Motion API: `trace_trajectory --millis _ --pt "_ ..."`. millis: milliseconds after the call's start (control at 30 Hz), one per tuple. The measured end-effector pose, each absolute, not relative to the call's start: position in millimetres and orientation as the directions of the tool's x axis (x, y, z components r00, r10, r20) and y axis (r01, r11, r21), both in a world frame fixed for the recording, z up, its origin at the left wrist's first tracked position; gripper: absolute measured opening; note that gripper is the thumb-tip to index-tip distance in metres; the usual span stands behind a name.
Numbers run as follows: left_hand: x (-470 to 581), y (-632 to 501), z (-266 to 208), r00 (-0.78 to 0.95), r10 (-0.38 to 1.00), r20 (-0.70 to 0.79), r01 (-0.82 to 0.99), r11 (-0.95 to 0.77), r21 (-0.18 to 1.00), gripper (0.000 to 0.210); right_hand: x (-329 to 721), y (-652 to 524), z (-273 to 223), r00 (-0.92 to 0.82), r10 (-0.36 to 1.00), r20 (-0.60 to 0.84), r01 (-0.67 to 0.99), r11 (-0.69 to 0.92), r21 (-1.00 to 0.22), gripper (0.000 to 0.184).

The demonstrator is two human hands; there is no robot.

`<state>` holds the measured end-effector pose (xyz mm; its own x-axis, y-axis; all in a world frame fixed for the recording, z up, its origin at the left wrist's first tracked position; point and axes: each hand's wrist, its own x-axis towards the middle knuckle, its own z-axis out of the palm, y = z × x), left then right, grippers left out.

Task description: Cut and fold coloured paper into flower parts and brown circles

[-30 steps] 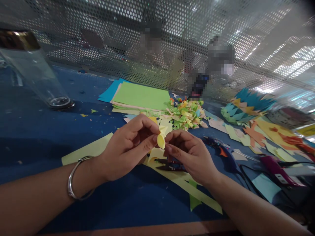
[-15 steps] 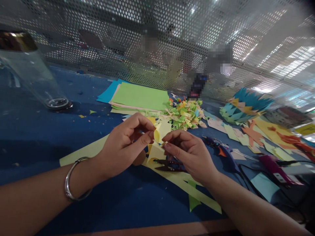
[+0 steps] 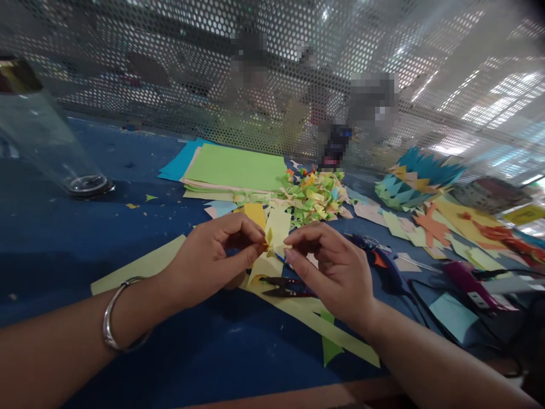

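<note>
My left hand (image 3: 215, 250) pinches a small yellow folded paper piece (image 3: 269, 237) between thumb and fingertips. Just to its right, my right hand (image 3: 334, 270) has thumb and forefinger pressed together; whatever is between them is too small to make out. Dark thread snips (image 3: 285, 287) lie on the table below the fingers, partly hidden by my right hand. Under and behind both hands are pale yellow paper strips (image 3: 279, 218) and a deeper yellow strip (image 3: 254, 215). A green paper scrap (image 3: 331, 346) pokes out near the table's front.
Behind my hands sit a stack of coloured paper (image 3: 238, 167) and a heap of small folded paper pieces (image 3: 317, 196). To the right are a blue glue gun (image 3: 389, 272), a purple device (image 3: 470, 284) with cables and a paper crown-shaped ring (image 3: 419, 176). A clear bottle (image 3: 46, 130) stands left.
The yellow paper piece has turned in my left fingers, from a rounded curl to a pointed shape. My right fingertips stay close beside it. The whole view has shifted slightly.
</note>
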<state>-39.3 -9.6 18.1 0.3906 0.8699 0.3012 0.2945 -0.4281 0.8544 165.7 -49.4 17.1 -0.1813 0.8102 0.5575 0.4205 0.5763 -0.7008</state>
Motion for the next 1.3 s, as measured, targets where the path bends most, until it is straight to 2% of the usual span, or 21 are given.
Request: trace_trajectory --millis 267,667,833,1300 --pt "-37.5 -11.0 17.9 0.393 0.887 0.24 0.251 -0.355 0.9 0.005 165.9 -50.4 18.7 -0.207 0.796 0.568 0.457 0.592 -0.664 0.013" --pt "-36.7 -10.3 18.1 0.426 0.873 0.237 0.203 -0.348 0.915 0.003 164.3 -50.7 20.4 -0.223 0.785 0.579 0.467 0.607 -0.643 0.013" --pt "-36.5 -10.7 17.3 0.408 0.894 0.185 0.194 -0.283 0.939 0.009 164.2 -50.7 19.8 -0.219 0.785 0.58 0.459 0.607 -0.648 0.014" --pt "-34.7 -10.9 19.1 0.409 0.893 0.19 0.212 -0.295 0.932 0.007 163.2 -49.8 18.8 -0.229 0.788 0.571 0.452 0.606 -0.655 0.014"
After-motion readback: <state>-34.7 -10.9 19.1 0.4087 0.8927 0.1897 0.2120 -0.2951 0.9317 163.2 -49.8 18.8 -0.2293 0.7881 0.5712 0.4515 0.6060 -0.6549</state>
